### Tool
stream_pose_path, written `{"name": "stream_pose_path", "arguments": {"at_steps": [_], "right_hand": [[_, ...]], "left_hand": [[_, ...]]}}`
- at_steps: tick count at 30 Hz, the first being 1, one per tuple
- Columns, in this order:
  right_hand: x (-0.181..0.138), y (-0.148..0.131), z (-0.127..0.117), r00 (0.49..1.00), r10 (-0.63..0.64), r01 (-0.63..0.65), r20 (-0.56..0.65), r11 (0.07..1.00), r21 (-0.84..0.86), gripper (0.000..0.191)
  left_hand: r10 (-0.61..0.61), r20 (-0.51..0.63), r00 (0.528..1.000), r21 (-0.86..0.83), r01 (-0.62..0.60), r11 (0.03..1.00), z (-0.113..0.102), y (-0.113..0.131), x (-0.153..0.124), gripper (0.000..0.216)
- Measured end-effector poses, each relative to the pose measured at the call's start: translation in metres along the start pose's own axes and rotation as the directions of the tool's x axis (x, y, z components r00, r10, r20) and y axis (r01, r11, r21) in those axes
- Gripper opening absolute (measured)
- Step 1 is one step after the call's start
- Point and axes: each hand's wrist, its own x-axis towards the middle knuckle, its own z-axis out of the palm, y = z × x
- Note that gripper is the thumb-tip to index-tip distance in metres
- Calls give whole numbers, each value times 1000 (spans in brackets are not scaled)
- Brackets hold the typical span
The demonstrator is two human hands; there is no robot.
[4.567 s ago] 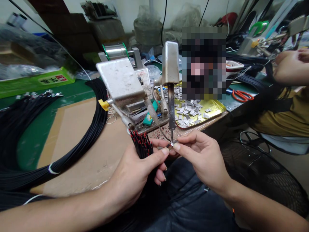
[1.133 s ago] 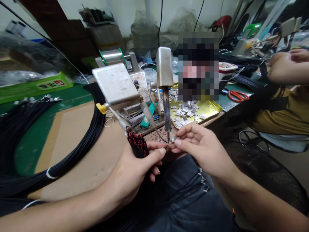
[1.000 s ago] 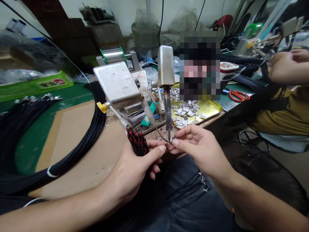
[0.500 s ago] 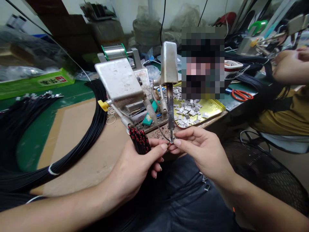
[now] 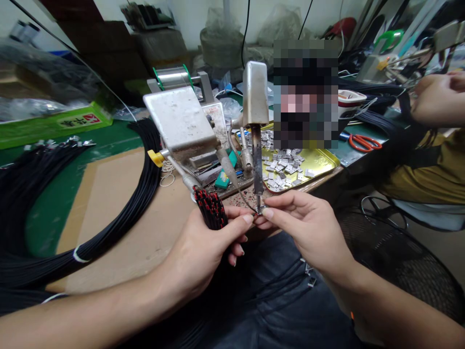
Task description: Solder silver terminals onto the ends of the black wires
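My left hand is closed round a bundle of black cables whose cut ends show red wires. Its thumb and forefinger pinch the end of one cable, close to the soldering iron's tip. Between the thumb and fingers of my right hand is a small silvery metal connector, mostly covered by the fingertips. The upright soldering iron points down with its tip at the connector. A thin solder feed tube slants in from the left and ends at the same spot.
A yellow tray of loose metal connectors stands behind my right hand. The soldering machine carries a solder spool. A coil of black cable lies at left. Orange-handled scissors and a co-worker's hands are at right, above a fan.
Almost nothing differs. Both hands keep their grip at the iron's tip, with only a very slight shift of the fingers and the cable bundle.
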Motion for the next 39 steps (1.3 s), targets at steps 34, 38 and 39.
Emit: {"name": "stream_pose_path", "arguments": {"at_steps": [34,38,39], "right_hand": [[-5,1,3,999,29,-28,-27,999,38,25],[-5,1,2,1000,7,-6,-29,1000,28,24],[-5,1,2,1000,5,-4,-29,1000,28,24]], "left_hand": [[-13,55,998,26,12,1000,-1,-1,-2,29],[-11,53,999,15,10,1000,-1,-1,-3,30],[-10,50,999,14,9,1000,-1,-2,-3,31]]}}
